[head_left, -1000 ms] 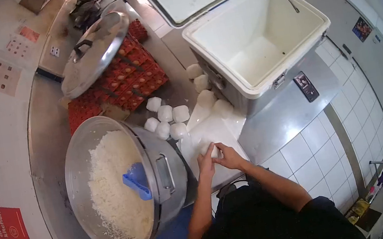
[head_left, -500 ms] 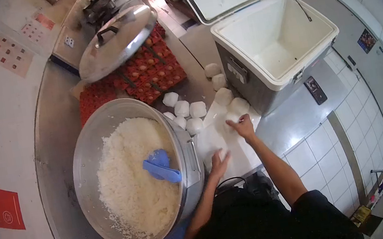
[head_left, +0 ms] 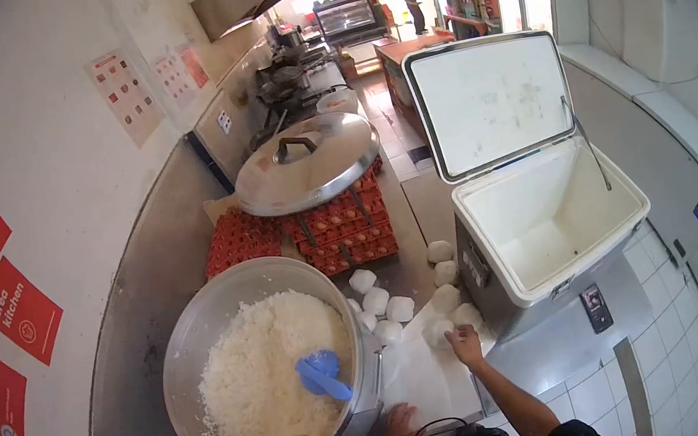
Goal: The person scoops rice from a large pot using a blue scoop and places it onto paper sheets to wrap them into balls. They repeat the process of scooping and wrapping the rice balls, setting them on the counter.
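Note:
My right hand (head_left: 466,345) is at a white wrapped rice parcel (head_left: 438,332), its fingers closed against the parcel's near side. That parcel lies at the far end of white paper sheets (head_left: 425,379) on the steel counter. My left hand (head_left: 397,429) is at the near left edge of the paper, beside the pot, its fingers stretched out and nothing seen in them. More white parcels (head_left: 399,309) sit beyond the paper. To the left stands a large metal pot (head_left: 176,382) of cooked white rice (head_left: 257,388), with a blue scoop (head_left: 323,375) resting in it.
An open cool box (head_left: 505,280) stands right of the parcels, a phone (head_left: 596,308) in front of it. Behind the pot, a metal lid (head_left: 309,169) lies on stacked red egg trays (head_left: 342,233). A person (head_left: 413,7) stands far back.
The view has tilted up, bringing the far kitchen into sight. My left hand has drawn back toward the paper's near edge. My right hand stays at the parcel near the cool box.

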A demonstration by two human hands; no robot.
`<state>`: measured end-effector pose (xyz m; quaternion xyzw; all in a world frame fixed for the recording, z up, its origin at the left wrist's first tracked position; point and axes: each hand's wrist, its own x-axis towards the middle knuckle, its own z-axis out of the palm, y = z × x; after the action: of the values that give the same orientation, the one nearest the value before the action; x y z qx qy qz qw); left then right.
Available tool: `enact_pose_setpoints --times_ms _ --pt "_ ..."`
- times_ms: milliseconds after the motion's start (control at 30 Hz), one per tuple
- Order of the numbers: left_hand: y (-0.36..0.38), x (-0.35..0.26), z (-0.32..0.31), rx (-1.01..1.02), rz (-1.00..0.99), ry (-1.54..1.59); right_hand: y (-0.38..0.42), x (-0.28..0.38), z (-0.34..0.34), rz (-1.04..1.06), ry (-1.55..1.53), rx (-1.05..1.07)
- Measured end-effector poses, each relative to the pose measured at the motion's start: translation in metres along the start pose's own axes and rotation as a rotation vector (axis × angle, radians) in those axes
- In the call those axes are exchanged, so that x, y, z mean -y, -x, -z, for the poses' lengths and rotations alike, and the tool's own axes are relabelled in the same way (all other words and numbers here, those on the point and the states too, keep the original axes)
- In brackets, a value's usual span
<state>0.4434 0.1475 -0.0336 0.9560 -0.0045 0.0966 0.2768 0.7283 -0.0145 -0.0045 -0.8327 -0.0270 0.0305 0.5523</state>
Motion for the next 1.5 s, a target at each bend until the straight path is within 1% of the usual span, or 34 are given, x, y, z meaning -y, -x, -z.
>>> enact_pose_setpoints --times_ms 67,167,200,233,267,333,400,433,500,533,600,633,700,767,833,867,900,933,967,1000,1033,1067,1100,1133,1167,1200,1233,1267,1300,1333,1367,1433,1467,1500 --pt "0.018 -0.007 -0.002 0.117 0.073 -0.085 0.009 0.027 0.020 0.026 -0.090 0.024" --pt "0.021 -0.054 0.028 0.132 0.229 -0.153 0.005 0.068 0.045 0.138 -0.352 0.204" --pt "0.027 -0.044 0.021 0.104 0.176 -0.098 0.006 0.123 0.057 0.178 -0.426 0.315" --pt "0.025 -0.046 0.024 0.128 0.192 -0.138 0.017 0.189 0.076 0.206 -0.503 0.416" --pt "0.031 -0.052 0.022 0.083 0.258 -0.119 0.027 0.238 0.080 0.260 -0.543 0.428" --pt "0.027 -0.050 0.031 0.095 0.210 -0.139 0.047 0.319 0.088 0.338 -0.521 0.530" --pt "0.029 -0.043 0.027 0.034 0.233 -0.113 0.073 0.388 0.086 0.545 -0.409 0.753" --pt "0.030 -0.038 0.022 0.003 0.214 -0.072 0.085 0.418 0.079 0.561 -0.400 0.775" --pt "0.037 -0.036 0.010 -0.032 0.188 -0.030 0.106 0.458 0.060 0.774 0.287 1.087" --pt "0.034 -0.028 0.013 0.024 0.198 -0.049 0.115 0.462 0.042 0.799 0.282 1.073" --pt "0.037 -0.023 0.005 0.097 0.205 -0.028 0.131 0.447 0.005 1.060 0.955 0.966" --pt "0.036 -0.015 0.002 0.084 0.176 -0.013 0.128 0.438 -0.014 1.066 1.045 0.988" --pt "0.038 -0.011 0.011 0.080 0.136 0.022 0.104 0.431 -0.036 1.092 1.124 0.965" --pt "0.037 -0.015 0.035 0.174 0.136 0.112 0.086 0.454 -0.042 1.167 1.238 0.954" --pt "0.037 0.010 -0.023 0.126 0.088 0.096 0.073 0.468 -0.050 1.178 1.296 0.948" --pt "0.035 0.022 -0.042 0.076 0.050 0.072 0.058 0.455 -0.066 1.210 1.249 0.736" --pt "0.036 0.014 -0.026 0.086 0.015 0.078 0.044 0.439 -0.078 1.230 1.205 0.524" --pt "0.043 0.000 -0.002 0.133 0.056 0.092 0.042 0.420 -0.091 1.232 1.284 0.571" --pt "0.037 -0.005 0.026 0.179 0.078 0.095 0.038 0.400 -0.100 1.223 1.367 0.599" --pt "0.034 0.013 -0.011 0.047 -0.007 0.019 0.069 0.405 -0.090 1.163 1.267 0.522" --pt "0.041 0.016 -0.026 -0.003 -0.034 0.105 0.110 0.417 -0.086 1.101 1.173 0.431" --pt "0.037 0.021 -0.033 -0.041 -0.070 0.199 0.133 0.424 -0.087 1.026 1.307 0.416" --pt "0.026 0.016 -0.022 0.018 -0.052 0.155 0.122 0.397 -0.100 1.059 1.193 0.384" --pt "0.023 0.009 -0.009 0.084 -0.045 0.101 0.143 0.417 -0.092 0.919 1.225 0.408" --pt "0.020 0.004 0.004 0.155 -0.080 0.021 0.143 0.414 -0.096 0.911 1.125 0.416" --pt "0.005 0.000 0.011 0.218 -0.148 -0.068 0.148 0.412 -0.088 0.810 0.987 0.514" --pt "-0.005 0.007 0.005 0.230 -0.178 -0.139 0.154 0.397 -0.097 0.923 1.148 0.459" --pt "-0.011 0.007 -0.003 0.239 -0.195 -0.204 0.144 0.367 -0.119 0.783 1.064 0.450" --pt "-0.014 -0.005 0.000 0.286 -0.331 -0.215 0.172 0.402 -0.101 0.803 1.216 0.498" --pt "-0.011 -0.009 0.008 0.270 -0.269 -0.241 0.168 0.389 -0.108 0.724 1.044 0.472" --pt "-0.008 -0.005 0.017 0.238 -0.173 -0.268 0.172 0.389 -0.107 0.688 1.044 0.458" --pt "-0.011 0.018 -0.012 0.100 -0.184 -0.141 0.178 0.395 -0.111 0.663 1.038 0.440" --pt "-0.014 0.035 -0.042 -0.059 -0.196 0.066 0.179 0.396 -0.102 0.676 1.032 0.454" --pt "-0.018 0.068 -0.100 -0.426 -0.405 0.656 0.183 0.396 -0.099 0.689 1.030 0.471"
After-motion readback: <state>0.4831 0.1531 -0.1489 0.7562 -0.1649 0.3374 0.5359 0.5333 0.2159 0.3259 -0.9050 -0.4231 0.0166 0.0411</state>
